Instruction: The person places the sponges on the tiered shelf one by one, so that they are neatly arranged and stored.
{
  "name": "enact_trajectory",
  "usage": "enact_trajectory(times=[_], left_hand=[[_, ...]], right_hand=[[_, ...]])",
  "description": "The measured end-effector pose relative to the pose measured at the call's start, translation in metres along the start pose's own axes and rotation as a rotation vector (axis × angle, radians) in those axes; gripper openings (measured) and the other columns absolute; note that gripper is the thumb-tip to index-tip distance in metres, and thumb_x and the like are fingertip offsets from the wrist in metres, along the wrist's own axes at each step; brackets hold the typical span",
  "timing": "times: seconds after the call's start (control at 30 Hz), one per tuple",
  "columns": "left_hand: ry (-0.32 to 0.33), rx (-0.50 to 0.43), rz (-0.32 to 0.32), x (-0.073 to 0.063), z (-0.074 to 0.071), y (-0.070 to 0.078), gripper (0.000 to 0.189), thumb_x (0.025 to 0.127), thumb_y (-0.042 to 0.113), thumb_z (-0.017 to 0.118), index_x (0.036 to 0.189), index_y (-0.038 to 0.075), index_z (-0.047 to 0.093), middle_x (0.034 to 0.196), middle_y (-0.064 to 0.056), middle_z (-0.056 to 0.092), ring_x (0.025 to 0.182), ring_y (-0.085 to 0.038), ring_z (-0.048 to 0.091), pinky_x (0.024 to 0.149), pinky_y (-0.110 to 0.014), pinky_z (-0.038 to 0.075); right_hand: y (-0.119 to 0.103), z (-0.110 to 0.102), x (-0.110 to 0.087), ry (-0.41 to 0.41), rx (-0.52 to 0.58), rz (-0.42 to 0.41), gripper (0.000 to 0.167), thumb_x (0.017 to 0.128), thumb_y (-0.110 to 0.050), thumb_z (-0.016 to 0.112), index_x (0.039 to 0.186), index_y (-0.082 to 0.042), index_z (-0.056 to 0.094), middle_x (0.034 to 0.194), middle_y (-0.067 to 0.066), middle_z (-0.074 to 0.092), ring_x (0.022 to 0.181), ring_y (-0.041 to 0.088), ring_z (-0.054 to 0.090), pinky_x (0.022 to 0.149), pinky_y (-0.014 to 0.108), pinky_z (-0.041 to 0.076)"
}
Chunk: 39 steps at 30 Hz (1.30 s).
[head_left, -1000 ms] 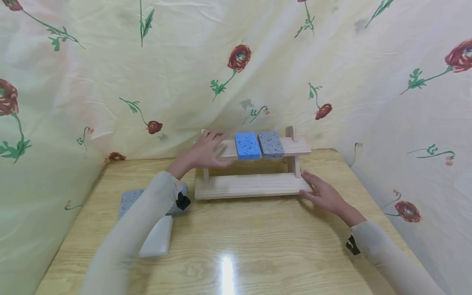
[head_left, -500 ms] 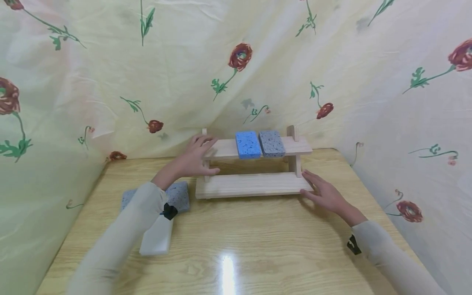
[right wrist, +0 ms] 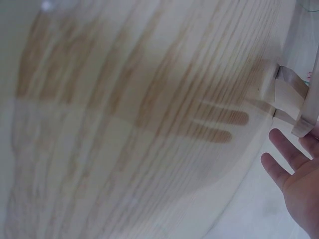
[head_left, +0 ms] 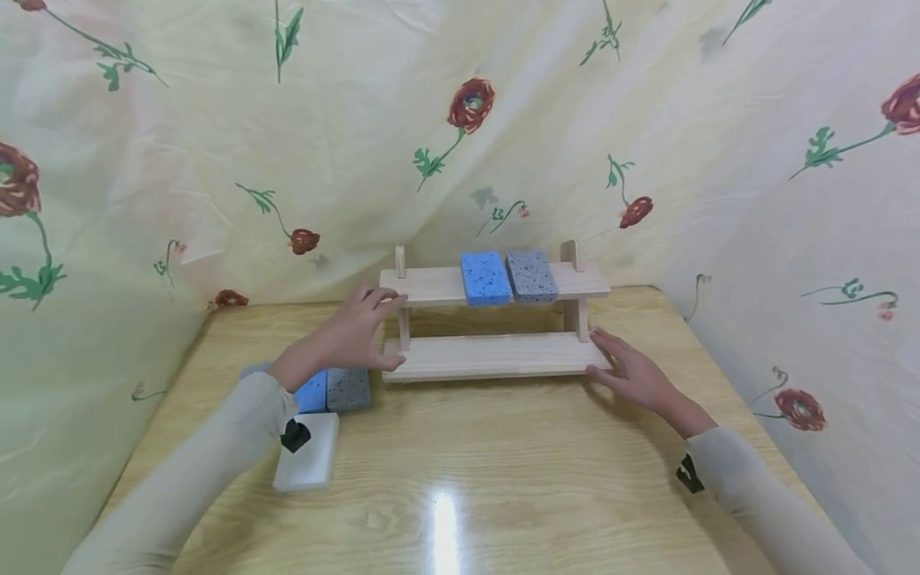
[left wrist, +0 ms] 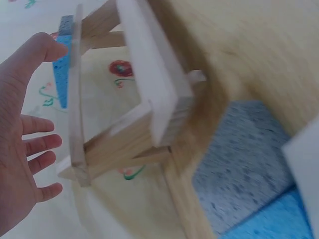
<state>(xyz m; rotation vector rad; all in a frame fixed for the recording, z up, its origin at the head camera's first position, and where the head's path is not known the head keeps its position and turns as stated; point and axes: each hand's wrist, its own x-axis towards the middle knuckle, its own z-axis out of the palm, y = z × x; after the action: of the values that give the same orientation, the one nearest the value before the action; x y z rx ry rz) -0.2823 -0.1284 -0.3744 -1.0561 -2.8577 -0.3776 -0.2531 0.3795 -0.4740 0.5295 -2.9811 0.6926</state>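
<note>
A two-tier wooden shelf (head_left: 489, 355) stands at the back of the table. On its upper board, a blue speckled sponge (head_left: 485, 278) lies beside a grey speckled sponge (head_left: 532, 276). My left hand (head_left: 348, 331) is at the shelf's left end, thumb and fingers spread apart with nothing between them; the left wrist view shows the same palm (left wrist: 20, 149) bare. At the right end of the lower board, my right hand (head_left: 636, 375) rests with fingertips against the board's end. Its fingers (right wrist: 281, 172) look extended in the right wrist view.
On the table's left lie a grey sponge (head_left: 348, 389), a blue sponge (head_left: 314, 391) and a white sponge-like block (head_left: 307, 459), partly behind my left arm. Another grey piece is mostly hidden there. A flowered cloth (head_left: 359, 160) hangs behind the table (head_left: 503, 479).
My left hand has drawn back from over the upper board, left and down toward the shelf's left end, uncovering that end. My right hand has stayed at the right end.
</note>
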Motion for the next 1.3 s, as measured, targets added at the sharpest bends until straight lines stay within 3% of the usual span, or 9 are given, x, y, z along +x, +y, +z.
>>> enact_trajectory(times=[0.13,0.3,0.5,0.8,1.17,1.3], left_hand=[[-0.002,0.060,0.043,-0.013,0.003,-0.001,0.103,0.076,0.056,0.081,0.156,0.006,0.039,0.151,-0.019,0.046,0.132,-0.037,0.041,0.109,-0.055,0.040],[0.012,0.063,0.082,-0.027,0.005,-0.004,0.103,0.075,0.052,0.083,0.155,0.003,0.040,0.151,-0.020,0.047,0.132,-0.039,0.044,0.109,-0.057,0.040],[-0.028,0.039,0.051,-0.040,0.007,-0.010,0.100,0.076,0.053,0.082,0.154,0.004,0.042,0.151,-0.018,0.046,0.137,-0.039,0.041,0.111,-0.059,0.039],[-0.060,0.026,0.058,-0.059,0.014,-0.018,0.106,0.071,0.060,0.084,0.152,0.004,0.045,0.148,-0.017,0.048,0.135,-0.036,0.041,0.109,-0.058,0.041],[-0.159,-0.064,-0.020,-0.092,0.018,-0.024,0.108,0.066,0.060,0.087,0.152,0.009,0.047,0.151,-0.018,0.047,0.135,-0.039,0.041,0.107,-0.064,0.039],[-0.171,-0.055,-0.020,-0.104,0.021,-0.026,0.108,0.063,0.061,0.088,0.147,0.004,0.052,0.149,-0.021,0.048,0.133,-0.040,0.043,0.105,-0.064,0.040]], right_hand=[[0.001,0.000,0.000,-0.002,0.004,0.001,0.074,0.100,-0.039,0.063,0.157,-0.002,0.035,0.165,0.023,0.027,0.148,0.052,0.028,0.117,0.068,0.025],[0.000,-0.003,0.001,-0.010,0.006,0.004,0.074,0.100,-0.040,0.062,0.157,-0.002,0.034,0.165,0.024,0.027,0.148,0.052,0.028,0.116,0.069,0.025],[0.001,-0.005,0.002,-0.008,-0.010,0.017,0.074,0.101,-0.041,0.061,0.158,-0.003,0.034,0.165,0.023,0.026,0.148,0.052,0.027,0.116,0.069,0.024],[-0.001,-0.009,0.006,-0.031,-0.012,0.028,0.076,0.101,-0.044,0.060,0.158,-0.003,0.032,0.166,0.023,0.024,0.149,0.052,0.025,0.117,0.069,0.022],[0.000,-0.007,0.006,-0.053,-0.001,0.036,0.076,0.101,-0.044,0.060,0.158,-0.003,0.032,0.167,0.023,0.023,0.150,0.051,0.023,0.117,0.069,0.022],[0.000,-0.005,0.005,-0.054,0.001,0.032,0.076,0.101,-0.044,0.061,0.158,-0.002,0.033,0.166,0.023,0.024,0.150,0.051,0.024,0.117,0.069,0.023]])
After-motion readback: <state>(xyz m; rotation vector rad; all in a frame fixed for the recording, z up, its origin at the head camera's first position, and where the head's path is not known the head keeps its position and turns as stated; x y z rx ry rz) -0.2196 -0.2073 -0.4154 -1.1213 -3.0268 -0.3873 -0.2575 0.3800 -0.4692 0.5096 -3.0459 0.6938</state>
